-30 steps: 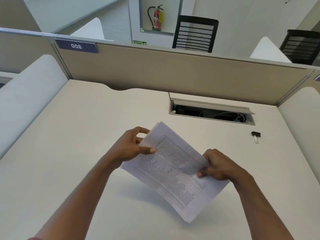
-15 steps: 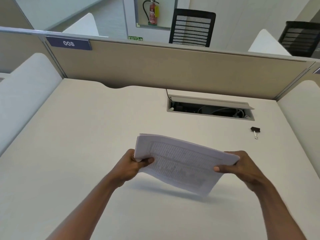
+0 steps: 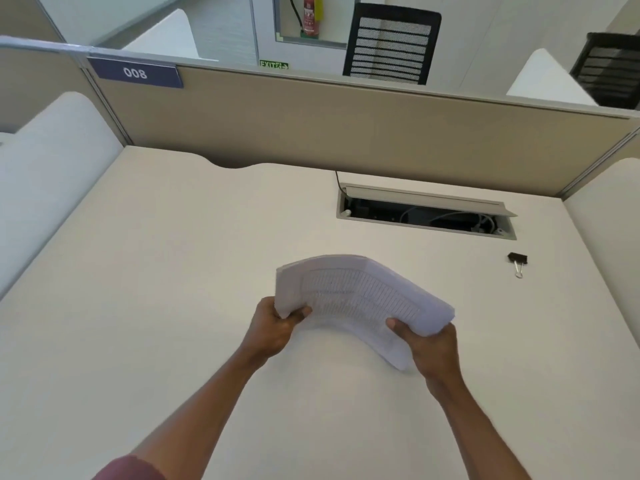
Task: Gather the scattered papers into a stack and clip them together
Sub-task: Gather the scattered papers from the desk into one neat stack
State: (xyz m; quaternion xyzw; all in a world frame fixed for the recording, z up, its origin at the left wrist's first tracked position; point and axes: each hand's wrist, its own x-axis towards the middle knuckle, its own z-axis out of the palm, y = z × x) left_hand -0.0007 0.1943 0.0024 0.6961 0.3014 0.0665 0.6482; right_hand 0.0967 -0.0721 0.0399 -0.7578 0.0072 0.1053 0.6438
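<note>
Head: left grip (image 3: 273, 327), right grip (image 3: 429, 348) pinch edges of bowed stack (image 3: 360, 296).

a cream desk (image 3: 173, 271) carried a black binder clip (image 3: 517, 261) at its right, just below an open cable hatch (image 3: 426, 216).

The stack of papers (image 3: 360, 296) is white, its top sheet printed with a fine grey grid. To the right, the binder clip (image 3: 517, 259) is black with silver wire handles. The desk (image 3: 173, 271) is cream. At the far edge the partition (image 3: 346, 126) is beige under a silver rail, carrying a dark blue number plate (image 3: 135, 73) with white digits 008. The cable tray (image 3: 426, 216) has a grey frame, black inside, with pale cables. Beyond, the office chair (image 3: 393, 46) is black mesh with horizontal stripes, the fire extinguisher (image 3: 309, 12) red with a yellow tag, the exit sign (image 3: 273, 65) green. The near sleeve (image 3: 131, 469) is maroon
</note>
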